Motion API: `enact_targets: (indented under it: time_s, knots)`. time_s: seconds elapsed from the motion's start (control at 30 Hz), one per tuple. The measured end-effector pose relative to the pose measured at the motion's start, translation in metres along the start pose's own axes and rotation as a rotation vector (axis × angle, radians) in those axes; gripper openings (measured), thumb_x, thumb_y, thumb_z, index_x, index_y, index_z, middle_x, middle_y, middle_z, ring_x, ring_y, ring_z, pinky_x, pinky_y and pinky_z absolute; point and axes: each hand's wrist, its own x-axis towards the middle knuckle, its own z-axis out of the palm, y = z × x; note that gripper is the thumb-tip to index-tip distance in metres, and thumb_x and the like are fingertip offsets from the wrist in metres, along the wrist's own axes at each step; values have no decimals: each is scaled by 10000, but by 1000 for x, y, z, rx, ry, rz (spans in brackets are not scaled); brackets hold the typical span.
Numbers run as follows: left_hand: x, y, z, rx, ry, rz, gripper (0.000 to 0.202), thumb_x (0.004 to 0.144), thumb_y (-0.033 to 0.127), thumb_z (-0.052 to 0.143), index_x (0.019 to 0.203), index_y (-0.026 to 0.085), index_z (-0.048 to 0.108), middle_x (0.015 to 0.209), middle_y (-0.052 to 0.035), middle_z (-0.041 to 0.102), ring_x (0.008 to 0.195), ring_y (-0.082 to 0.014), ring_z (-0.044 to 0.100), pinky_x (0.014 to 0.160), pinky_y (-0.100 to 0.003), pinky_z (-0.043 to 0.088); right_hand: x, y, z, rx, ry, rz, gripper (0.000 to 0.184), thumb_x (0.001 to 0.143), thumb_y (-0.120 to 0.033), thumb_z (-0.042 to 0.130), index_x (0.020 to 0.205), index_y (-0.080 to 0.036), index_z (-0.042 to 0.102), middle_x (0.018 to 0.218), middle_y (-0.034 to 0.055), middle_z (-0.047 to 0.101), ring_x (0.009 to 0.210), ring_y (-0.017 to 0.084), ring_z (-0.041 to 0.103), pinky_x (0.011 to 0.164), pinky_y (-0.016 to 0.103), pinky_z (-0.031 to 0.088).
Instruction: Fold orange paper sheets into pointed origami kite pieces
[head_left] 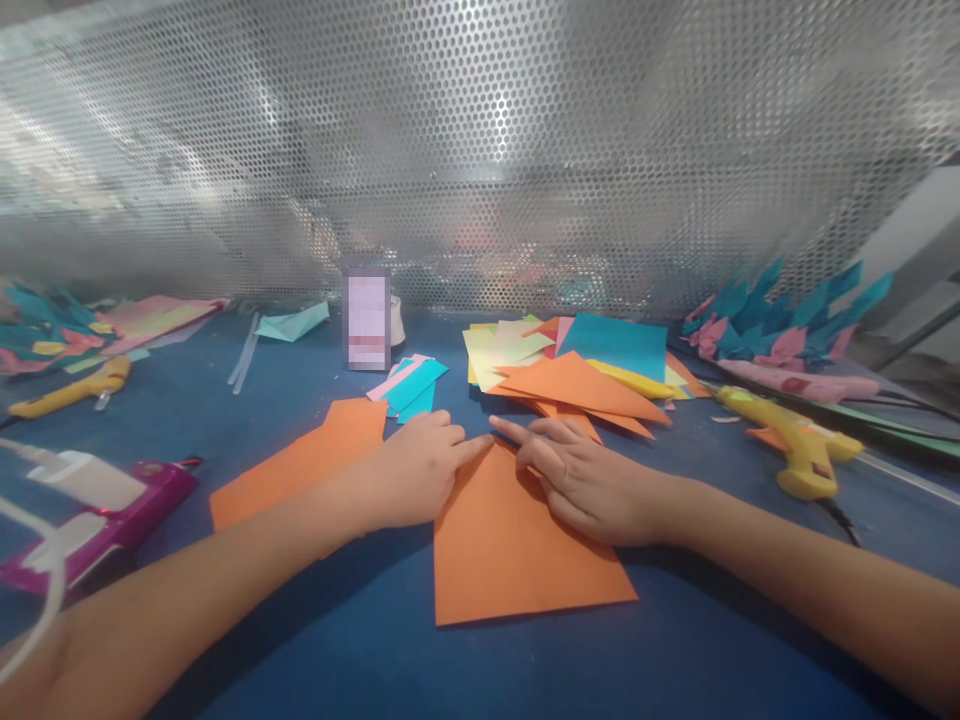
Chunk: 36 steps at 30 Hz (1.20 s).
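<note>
An orange paper sheet (510, 540) lies on the blue table in front of me, its top folded to a point. My left hand (409, 470) rests on its upper left edge, fingers curled, index finger stretched along the fold. My right hand (581, 475) presses on the upper right edge with the index finger pointing left, the two fingertips almost meeting at the tip. A second orange sheet (300, 465) lies under my left wrist.
A pile of coloured papers (577, 365) sits behind my hands. A yellow glue gun (802, 450) lies at the right, another yellow one (75, 390) at the far left, a magenta tool (112, 520) near my left arm. Perforated metal wall (480, 150) closes the back.
</note>
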Motion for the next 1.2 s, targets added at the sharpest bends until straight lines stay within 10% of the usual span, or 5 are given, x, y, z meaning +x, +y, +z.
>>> enact_targets:
  time_s: [1.2]
  knots:
    - [-1,0,5,-222,162,-15,369,867,95,361,1190,130,536,1026,-110,537,908,-231,492,809,-380,423,1,0,-2,76,18,15,322,754,-29,393,1022,-172,499,1353,106,475,1125,252,427,955,448,391]
